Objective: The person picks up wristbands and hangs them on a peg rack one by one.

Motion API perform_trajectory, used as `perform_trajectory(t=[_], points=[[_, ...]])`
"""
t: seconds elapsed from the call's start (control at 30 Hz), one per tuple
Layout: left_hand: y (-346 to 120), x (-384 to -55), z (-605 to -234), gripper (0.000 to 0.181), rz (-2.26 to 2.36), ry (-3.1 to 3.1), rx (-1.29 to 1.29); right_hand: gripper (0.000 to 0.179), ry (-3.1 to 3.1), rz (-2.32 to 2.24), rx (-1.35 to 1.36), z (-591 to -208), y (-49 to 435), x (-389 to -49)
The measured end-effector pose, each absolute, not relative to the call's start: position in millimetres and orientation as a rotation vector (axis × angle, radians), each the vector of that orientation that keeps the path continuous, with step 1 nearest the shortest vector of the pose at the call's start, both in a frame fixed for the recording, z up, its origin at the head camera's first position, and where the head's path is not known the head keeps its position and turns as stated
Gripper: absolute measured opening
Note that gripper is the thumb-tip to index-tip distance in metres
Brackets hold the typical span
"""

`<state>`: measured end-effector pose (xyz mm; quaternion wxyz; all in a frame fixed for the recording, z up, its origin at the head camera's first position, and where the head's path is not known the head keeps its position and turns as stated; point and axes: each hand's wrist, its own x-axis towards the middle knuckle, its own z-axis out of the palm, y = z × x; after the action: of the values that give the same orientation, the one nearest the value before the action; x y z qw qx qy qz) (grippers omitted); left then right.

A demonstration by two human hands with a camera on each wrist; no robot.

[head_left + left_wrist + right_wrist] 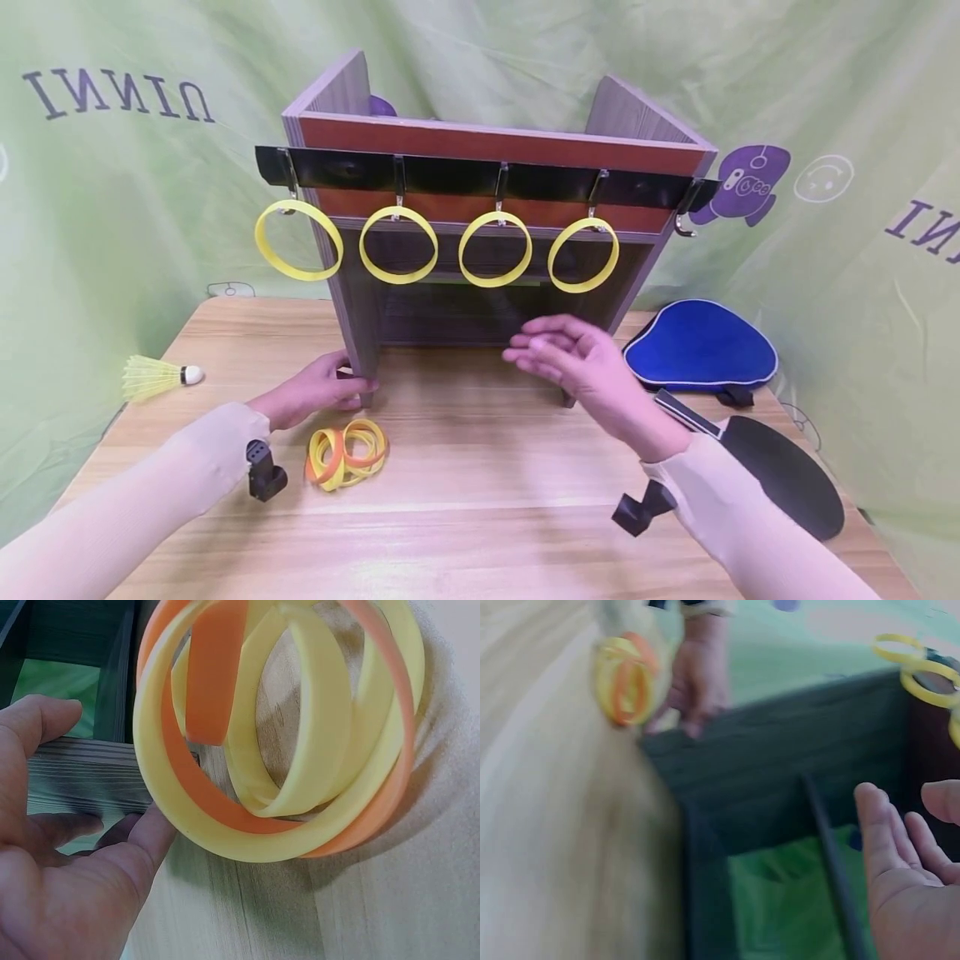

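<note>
My left hand [318, 392] grips the lower front end of the left side panel [347, 300] of a wooden shelf unit. In the left wrist view, the panel edge [86, 776] lies between thumb and fingers. My right hand [592, 375] is raised in front of the unit's opening, holding nothing, its fingers loosely extended. Several yellow silicone wristbands [303, 276] hang from hooks on a black rail [457, 175] across the unit's front; the far-right hook [684, 227] is bare. Beside my left hand lies a pile of yellow and orange wristbands [327, 473].
A yellow shuttlecock [153, 377] lies at the table's left edge. On the right are a blue paddle case [701, 346] and a black table tennis paddle [783, 479], partly behind my right forearm. A green printed curtain [480, 42] surrounds the wooden table [465, 533].
</note>
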<state>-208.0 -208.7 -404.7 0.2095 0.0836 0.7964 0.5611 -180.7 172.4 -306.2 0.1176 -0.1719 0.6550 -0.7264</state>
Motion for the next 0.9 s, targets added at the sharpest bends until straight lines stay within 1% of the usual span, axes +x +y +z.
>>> perform_trajectory(t=[0.1,0.27,0.47,0.67,0.8,0.9], points=[[-208,-208,-406,0.076,1.56,2.216,0.238,0.035,1.986,-1.945,-0.529,-324,155,-180],[-209,-210,-406,0.076,1.56,2.21,0.252,0.03,2.032,-1.771,-0.555,-349,124,-179],[-210,-210,-406,0.076,1.568,2.203,0.273,0.027,2.002,-1.649,-0.634,-373,69,-178],[-209,-207,-405,0.074,1.548,2.22,0.26,0.018,2.085,-1.521,-0.721,-386,16,-172],[-208,-207,-406,0.069,1.555,2.249,0.254,0.014,2.236,-1.388,-0.753,-390,-5,-169],[-208,-206,-407,0.067,1.557,2.263,0.25,0.015,2.346,-1.27,-0.76,-392,-14,-166]])
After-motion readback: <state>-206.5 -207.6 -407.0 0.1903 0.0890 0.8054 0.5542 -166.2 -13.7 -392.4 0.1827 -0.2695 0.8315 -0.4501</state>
